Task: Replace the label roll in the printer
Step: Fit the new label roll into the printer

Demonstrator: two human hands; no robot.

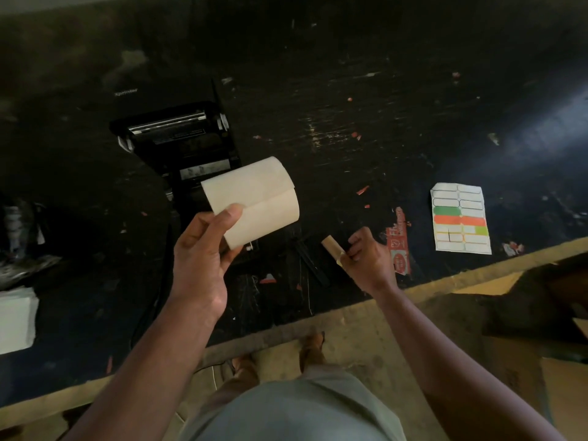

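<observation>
The left hand (197,259) grips a cream label roll (254,202) by its near end, thumb on top, and holds it raised above the worktop (350,122), just in front of the printer (178,144). A loose flap of the paper overlaps the roll's outer face. The right hand (366,253) is closed around a small brown cardboard tube (332,249), held clear of the roll and to its right; by its look it is judged to be the empty core of the used roll. The printer stands with its lid open, the roller bar showing at the far side; the roll hides part of the bay, so whether the bay is empty cannot be confirmed. A sheet of coloured labels (459,218) lies well apart at the right, and a stack of white paper (16,319) sits at the left edge. Assessment: opening and removal appear done. Outstanding: seat the new roll in the bay, feed its leading end under the roller, close the lid, discard the tube.
</observation>
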